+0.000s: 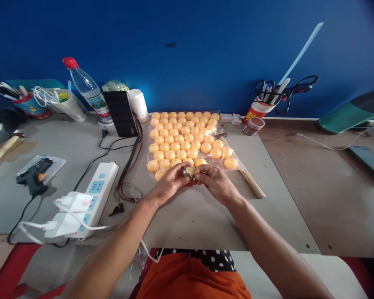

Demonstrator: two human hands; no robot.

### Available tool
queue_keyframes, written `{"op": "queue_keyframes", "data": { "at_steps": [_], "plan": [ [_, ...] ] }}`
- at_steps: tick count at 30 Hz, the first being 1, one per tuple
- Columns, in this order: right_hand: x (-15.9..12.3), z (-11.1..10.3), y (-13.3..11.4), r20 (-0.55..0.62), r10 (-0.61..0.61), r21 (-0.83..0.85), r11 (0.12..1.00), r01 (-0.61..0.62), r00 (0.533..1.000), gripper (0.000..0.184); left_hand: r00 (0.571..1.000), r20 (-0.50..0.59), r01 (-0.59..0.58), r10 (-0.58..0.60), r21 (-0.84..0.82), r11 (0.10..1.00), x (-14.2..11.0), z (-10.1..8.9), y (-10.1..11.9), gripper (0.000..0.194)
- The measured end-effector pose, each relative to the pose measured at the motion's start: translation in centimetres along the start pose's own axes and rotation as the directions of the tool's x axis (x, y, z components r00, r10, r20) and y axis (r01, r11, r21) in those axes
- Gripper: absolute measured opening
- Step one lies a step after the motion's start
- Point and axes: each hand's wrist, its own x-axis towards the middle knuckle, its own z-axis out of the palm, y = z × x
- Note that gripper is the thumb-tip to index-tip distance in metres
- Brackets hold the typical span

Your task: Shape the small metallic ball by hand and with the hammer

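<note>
A small shiny object [189,170] with a silvery rim and a pale yellowish middle is held over the table's middle; I cannot make out its exact kind. My left hand [171,179] is closed around its left side. On the other side, my right hand [214,180] pinches at its edge with thumb and fingertips. Just beyond both hands lies a clear plastic pack of orange balls [180,135] in rows. One orange ball [200,162] shows right behind the right fingers. A wooden-handled tool [252,182] lies partly under the pack.
To the left are a white power strip [101,182] with plugs, a black glue gun [34,176] and loose cables. A phone [121,113], bottle [89,89] and white container [138,104] stand behind. A cup of scissors [259,109] and small jar [253,126] stand back right.
</note>
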Motion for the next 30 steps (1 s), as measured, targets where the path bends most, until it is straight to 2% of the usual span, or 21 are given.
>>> {"op": "queue_keyframes", "data": {
  "at_steps": [17, 30],
  "plan": [
    [-0.05, -0.04, 0.18, -0.003, 0.024, -0.016, 1.000, -0.024, 1.000, 0.015, 0.998, 0.013, -0.066, 0.065, 0.111, 0.992, 0.09, -0.02, -0.06, 0.051],
    [-0.19, 0.50, -0.32, -0.051, 0.060, -0.025, 0.998, -0.061, 0.997, 0.011, 0.998, 0.008, -0.066, 0.066, 0.095, 0.993, 0.15, 0.21, -0.57, 0.051]
  ]
}}
